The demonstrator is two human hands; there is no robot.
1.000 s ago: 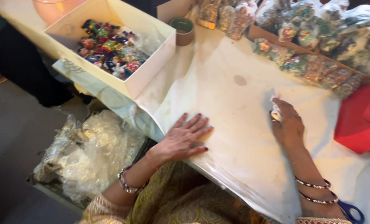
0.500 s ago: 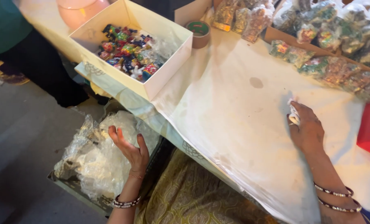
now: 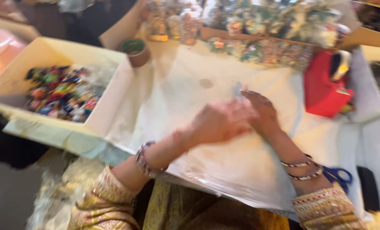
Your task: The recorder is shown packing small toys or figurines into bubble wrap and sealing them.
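Two hands meet over a broad sheet of clear plastic [image 3: 224,170] spread across a pale table [image 3: 369,145], its glossy skin wrinkled and catching warm light. The left hand [image 3: 217,123] is blurred, palm down above the sheet, and how far its fingers spread cannot be told. The right hand [image 3: 262,113] lies just beyond and partly under it, fingertips pinched on a small pale scrap [image 3: 237,88] at the sheet's far side. Metal bangles ring both wrists, over gold patterned sleeves. To the left sits a shallow cream cardboard box [image 3: 109,115] heaped with small bright wrapped pieces [image 3: 60,93]. Behind it stands a roll of tape [image 3: 135,50]. Along the far edge runs a row of shiny cellophane packets [image 3: 262,47]. A red boxy thing [image 3: 322,91] rests on the right, and blue scissor handles [image 3: 339,174] peek out near the right wrist
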